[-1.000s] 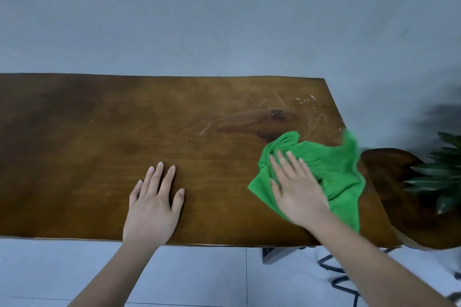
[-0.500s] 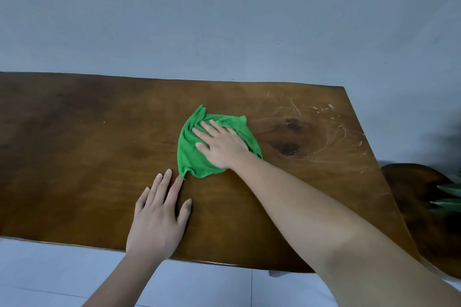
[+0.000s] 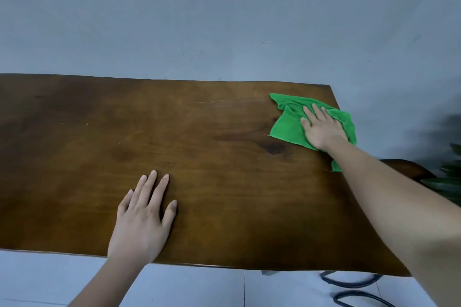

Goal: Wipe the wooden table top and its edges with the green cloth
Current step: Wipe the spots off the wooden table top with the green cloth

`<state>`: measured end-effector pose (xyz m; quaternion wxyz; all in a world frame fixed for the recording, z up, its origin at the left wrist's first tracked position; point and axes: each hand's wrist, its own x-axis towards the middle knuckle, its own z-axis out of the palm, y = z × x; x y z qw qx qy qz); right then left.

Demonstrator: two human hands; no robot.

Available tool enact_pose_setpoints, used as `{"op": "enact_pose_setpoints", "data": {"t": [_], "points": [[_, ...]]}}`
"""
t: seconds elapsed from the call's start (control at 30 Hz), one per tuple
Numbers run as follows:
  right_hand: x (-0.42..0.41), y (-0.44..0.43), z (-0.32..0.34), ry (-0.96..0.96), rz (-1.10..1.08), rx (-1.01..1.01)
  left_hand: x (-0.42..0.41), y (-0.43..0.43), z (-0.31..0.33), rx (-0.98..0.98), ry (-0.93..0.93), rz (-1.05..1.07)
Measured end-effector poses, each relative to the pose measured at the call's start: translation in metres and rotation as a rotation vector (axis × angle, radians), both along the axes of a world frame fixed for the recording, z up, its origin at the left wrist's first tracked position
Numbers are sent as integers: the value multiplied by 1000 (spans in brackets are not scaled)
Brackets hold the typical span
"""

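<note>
Change since half a second ago: green cloth (image 3: 289, 125) and right hand (image 3: 321, 129) have swept from mid-counter, just beyond the left hand, out to the far right corner.
Left hand (image 3: 143, 221): nearest the camera, palm down near the front edge of the counter (image 3: 74, 157), fingers together and flat on the wood; its grip holds nothing and seems only to brace.
Right hand: arm stretched across, palm spread flat on the cloth; grip open, pressing down rather than pinching.
Cloth location: far right corner of the counter, rumpled, its right side draped over the right edge, one tail showing below the forearm.
Cloth axis: long axis runs roughly from the far-left tip toward the near-right tail, slanted along the right edge.
Step in hand: wiping the top, likely at the outer end of a stroke.
Next move: probably a return pass leftward, or a wrap of the overhang round the right edge; that calls for steady downward pressure so the cloth does not slip off.
Background: dark plant leaves (image 3: 449, 182) beyond the right end, well apart from the cloth.
</note>
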<state>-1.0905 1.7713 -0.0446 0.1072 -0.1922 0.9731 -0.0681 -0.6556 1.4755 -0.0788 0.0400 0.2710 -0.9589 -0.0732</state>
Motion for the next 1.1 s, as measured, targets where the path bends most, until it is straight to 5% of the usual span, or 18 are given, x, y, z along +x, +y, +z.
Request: {"op": "enact_pose_setpoints", "data": {"t": [0.5,0.8,1.1], "points": [[236,-58,-1,21,572,-10,-4,-2,3,39,-16,-7],[150,-154,-3,17,589,-15,-40,4,14,58,-3,-55],[15,-64,0,49,219,14,-66,10,10,44,-41,-60]]}}
